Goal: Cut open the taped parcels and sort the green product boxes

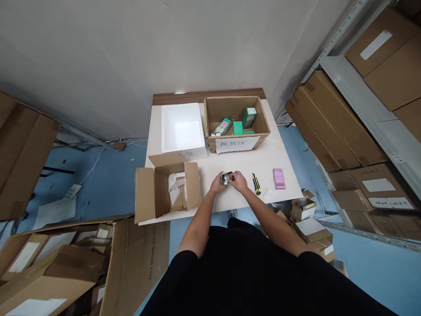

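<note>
Over the front part of the table, my left hand (217,183) grips a small dark and silvery object (226,178) from its left side. My right hand (239,181) has its fingers closed on the right side of the same object. A pale patch shows on it, but its kind is too small to make out, and the fingers cover part of it. To the right of my right hand lies a yellow and black utility knife (256,184). Farther right is a pink item (279,179), blurred out.
An open carton (194,184) with paper inside stands at the table's left. Behind are a white foam box (182,150) and a labelled cardboard box (261,141) holding several green boxes (238,127). Shelving with cartons (342,118) rises at right; a large carton (138,263) stands lower left.
</note>
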`<action>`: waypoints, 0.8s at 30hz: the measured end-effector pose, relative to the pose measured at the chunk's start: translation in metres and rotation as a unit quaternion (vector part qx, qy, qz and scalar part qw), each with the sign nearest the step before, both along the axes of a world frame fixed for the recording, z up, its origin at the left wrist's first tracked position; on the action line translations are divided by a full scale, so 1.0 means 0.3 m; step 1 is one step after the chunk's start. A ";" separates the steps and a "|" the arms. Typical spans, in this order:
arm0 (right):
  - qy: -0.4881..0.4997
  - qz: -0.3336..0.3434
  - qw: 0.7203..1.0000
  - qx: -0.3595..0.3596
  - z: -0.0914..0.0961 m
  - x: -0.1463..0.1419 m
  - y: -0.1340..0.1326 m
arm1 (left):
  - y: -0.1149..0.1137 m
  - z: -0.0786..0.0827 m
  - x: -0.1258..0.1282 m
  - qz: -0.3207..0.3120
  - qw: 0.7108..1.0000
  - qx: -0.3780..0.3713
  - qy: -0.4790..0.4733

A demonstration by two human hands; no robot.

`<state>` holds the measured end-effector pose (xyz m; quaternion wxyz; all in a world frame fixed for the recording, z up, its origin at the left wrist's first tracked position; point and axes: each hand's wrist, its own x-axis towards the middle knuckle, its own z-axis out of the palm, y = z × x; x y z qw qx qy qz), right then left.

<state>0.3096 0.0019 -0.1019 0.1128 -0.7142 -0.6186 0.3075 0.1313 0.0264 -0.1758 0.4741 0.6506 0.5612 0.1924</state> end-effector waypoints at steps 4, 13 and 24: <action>-0.078 0.016 0.995 -0.064 0.017 -0.047 0.039 | -0.049 0.008 0.021 0.020 0.998 0.067 -0.007; -0.029 0.095 0.987 -0.129 0.018 -0.063 0.092 | -0.045 -0.031 0.004 -0.005 0.997 0.058 -0.058; 0.025 0.046 0.999 -0.014 0.013 -0.049 0.077 | -0.013 -0.031 -0.003 -0.004 0.995 0.010 -0.098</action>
